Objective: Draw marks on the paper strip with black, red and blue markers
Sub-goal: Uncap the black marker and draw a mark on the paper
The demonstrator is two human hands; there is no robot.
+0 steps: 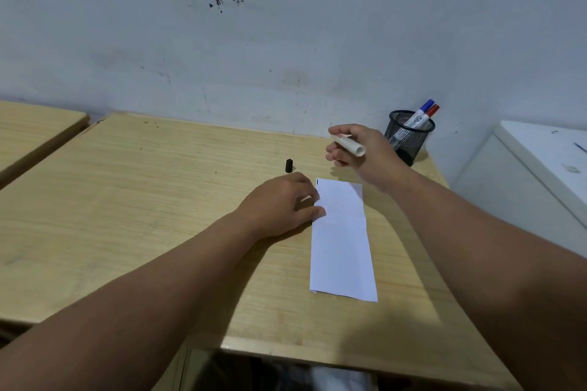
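A white paper strip [343, 241] lies lengthwise on the wooden table [143, 216], with one short black mark at its far left corner. My left hand [282, 203] rests on the table with its fingertips pressing the strip's left edge. My right hand [359, 152] hovers above and beyond the strip's far end, holding a white-bodied marker [349, 144] whose tip is hidden by the fingers. A black marker cap [289, 166] stands upright on the table beyond my left hand. The blue marker [421, 113] and red marker [428, 114] stand capped in a black mesh cup [408, 136].
The mesh cup stands at the table's far right corner against the wall. A white cabinet [540, 174] stands to the right of the table. A second wooden table [31, 130] is at the far left, across a narrow gap.
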